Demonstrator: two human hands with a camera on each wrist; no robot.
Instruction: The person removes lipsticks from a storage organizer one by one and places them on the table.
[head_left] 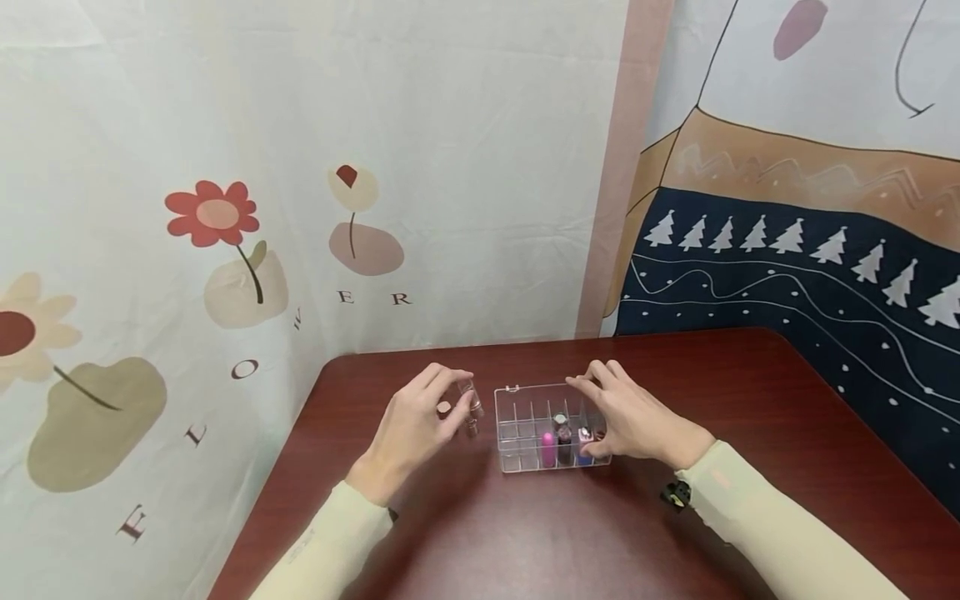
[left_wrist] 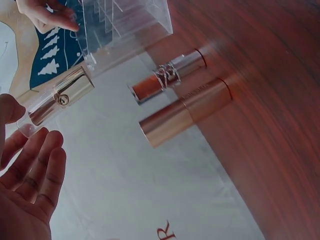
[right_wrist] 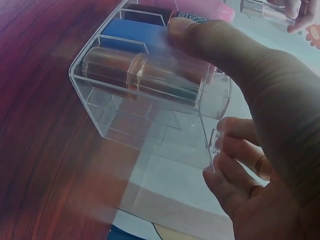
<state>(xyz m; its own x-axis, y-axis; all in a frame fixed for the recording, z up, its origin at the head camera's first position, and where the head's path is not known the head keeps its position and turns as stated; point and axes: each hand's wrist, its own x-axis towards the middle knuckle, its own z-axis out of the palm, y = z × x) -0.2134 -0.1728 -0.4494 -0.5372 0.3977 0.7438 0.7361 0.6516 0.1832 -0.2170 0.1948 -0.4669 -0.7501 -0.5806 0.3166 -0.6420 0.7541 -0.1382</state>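
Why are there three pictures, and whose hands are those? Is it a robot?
No robot here: these are a person's own two hands. The big picture comes from a camera on the person's head, looking down. The other two come from cameras on each wrist, one watching each hand.

On the dark red table is a clear box with little compartments. Some hold tubes, like a pink one and a blue one. The right hand holds the box. The left hand pinches a shiny tube with a clear end. Two more, a copper-coloured tube and a see-through reddish one, stand beside the box.
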